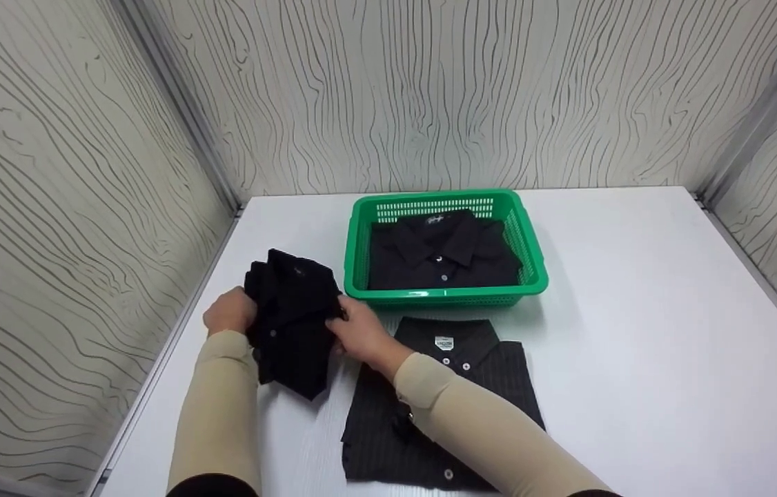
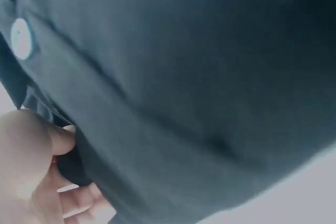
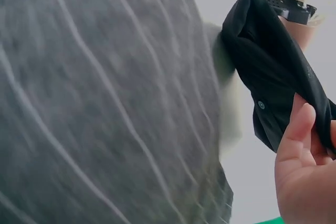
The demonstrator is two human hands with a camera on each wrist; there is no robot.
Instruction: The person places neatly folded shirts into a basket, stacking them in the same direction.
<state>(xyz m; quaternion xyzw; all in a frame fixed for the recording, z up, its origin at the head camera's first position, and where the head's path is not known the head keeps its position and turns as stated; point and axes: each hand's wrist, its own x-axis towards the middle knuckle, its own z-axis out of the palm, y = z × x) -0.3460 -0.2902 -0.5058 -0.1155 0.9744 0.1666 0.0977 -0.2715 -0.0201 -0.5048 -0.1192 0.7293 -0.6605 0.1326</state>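
Note:
A folded black shirt (image 1: pixel 299 310) hangs between both hands over the left side of the table, bent and a little tilted. My left hand (image 1: pixel 230 310) grips its left edge; in the left wrist view the thumb and fingers of that hand (image 2: pixel 31 166) pinch the cloth beside a pale button. The opposite edge is pinched by my right hand (image 1: pixel 364 335), whose thumb (image 3: pixel 298 129) lies against the fabric. Below the right forearm, a striped black shirt (image 1: pixel 506 386) lies folded on the table, collar away from me, partly hidden by the sleeve.
Behind the striped shirt stands a green basket (image 1: pixel 533 273) holding another folded black shirt (image 1: pixel 388 266). White table surface (image 1: pixel 664 331) extends to the right. Patterned panels (image 1: pixel 430 96) rise behind the table and at both sides.

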